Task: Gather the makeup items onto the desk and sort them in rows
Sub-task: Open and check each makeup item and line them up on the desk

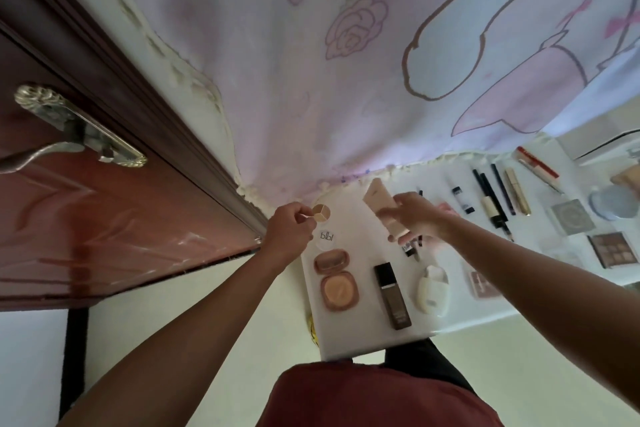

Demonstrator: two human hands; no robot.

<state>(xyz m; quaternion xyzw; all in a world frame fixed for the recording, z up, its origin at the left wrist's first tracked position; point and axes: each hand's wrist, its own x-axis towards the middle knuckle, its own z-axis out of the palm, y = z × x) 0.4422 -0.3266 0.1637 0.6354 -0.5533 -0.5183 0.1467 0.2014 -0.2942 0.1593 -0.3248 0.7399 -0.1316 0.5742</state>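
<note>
1. The left hand (291,232) is over the far left corner of the white worktop (367,340). Its fingers pinch the edge of a small round palette (321,212) with three beige shades. Whether the palette rests on the surface cannot be told.
2. The right hand (414,218) is just to the right of it, with its fingers curled round a beige tube (379,206). The tube is tilted, and its flat end points far and left.
3. A round white lid (325,238) with letters on it lies just nearer than the palette. An open powder compact (337,282) lies nearer still.
4. A dark bottle (392,295) lies flat to the right of the compact. A white oval case (432,291) lies beside the bottle.
5. Farther right, black pencils (491,199) and a gold tube (517,196) lie side by side in a row. A red and white tube (538,168) lies beyond them.
6. At the right end are a square silver compact (571,217), a round pale compact (613,203) and a brown eyeshadow palette (613,250).
7. A printed pink cloth (346,45) hangs behind the worktop. A reddish door (104,225) with a metal handle (69,128) stands to the left.
</note>
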